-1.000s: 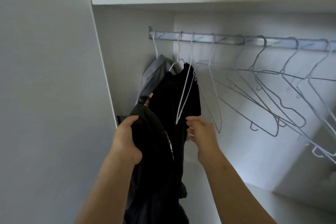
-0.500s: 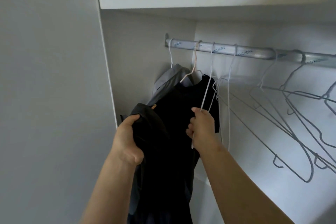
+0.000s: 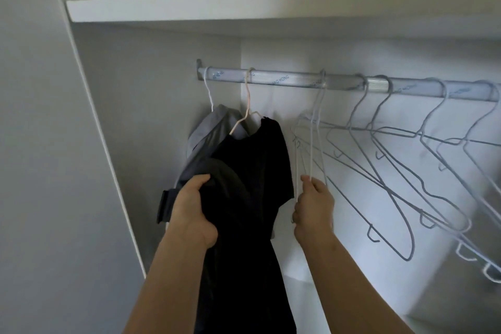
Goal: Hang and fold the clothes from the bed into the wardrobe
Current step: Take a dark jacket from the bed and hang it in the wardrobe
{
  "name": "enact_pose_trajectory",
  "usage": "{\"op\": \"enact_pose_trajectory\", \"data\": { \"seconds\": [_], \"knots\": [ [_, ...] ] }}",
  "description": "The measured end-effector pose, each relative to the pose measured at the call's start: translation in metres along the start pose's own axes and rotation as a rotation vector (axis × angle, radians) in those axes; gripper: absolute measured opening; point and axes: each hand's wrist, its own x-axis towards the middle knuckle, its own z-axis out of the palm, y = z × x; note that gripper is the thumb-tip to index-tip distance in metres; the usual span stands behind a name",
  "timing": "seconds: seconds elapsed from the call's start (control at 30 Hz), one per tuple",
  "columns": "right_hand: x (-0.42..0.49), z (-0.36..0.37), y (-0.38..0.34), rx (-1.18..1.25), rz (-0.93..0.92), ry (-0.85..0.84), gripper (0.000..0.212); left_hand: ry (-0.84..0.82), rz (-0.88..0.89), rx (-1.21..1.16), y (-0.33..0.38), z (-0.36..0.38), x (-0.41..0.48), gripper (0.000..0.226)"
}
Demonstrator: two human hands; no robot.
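Note:
My left hand (image 3: 193, 209) grips a bunched dark garment (image 3: 238, 266) that hangs down from it in front of the wardrobe. My right hand (image 3: 313, 205) is closed round the lower part of a white wire hanger (image 3: 311, 144) whose hook still sits on the metal rail (image 3: 284, 81). Left of it, a black top (image 3: 260, 154) hangs on a pale hanger (image 3: 247, 106). A grey garment (image 3: 208, 130) hangs at the rail's far left end.
Several empty grey wire hangers (image 3: 401, 171) hang tilted along the rail to the right. A white shelf (image 3: 244, 9) runs above the rail. The wardrobe's side panel (image 3: 89, 144) stands close on the left.
My right hand reached up, took hold of the white hanger and has slid it rightward along the rail, away from the black top. My left hand keeps its hold on the dark garment.

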Motion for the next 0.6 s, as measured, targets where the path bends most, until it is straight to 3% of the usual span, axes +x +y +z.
{"op": "enact_pose_trajectory", "data": {
  "seconds": [0.1, 0.27, 0.6],
  "knots": [
    [0.004, -0.015, -0.002, 0.014, -0.027, 0.062, 0.018, -0.029, -0.020, 0.011, -0.007, 0.009, 0.006, 0.031],
    [0.013, -0.038, -0.007, 0.008, -0.069, 0.204, 0.031, -0.057, -0.036, 0.027, -0.015, 0.026, 0.010, 0.018],
    [0.006, -0.041, -0.018, -0.014, -0.032, 0.182, 0.032, -0.054, -0.066, 0.032, -0.017, 0.029, 0.012, 0.016]
  ]
}}
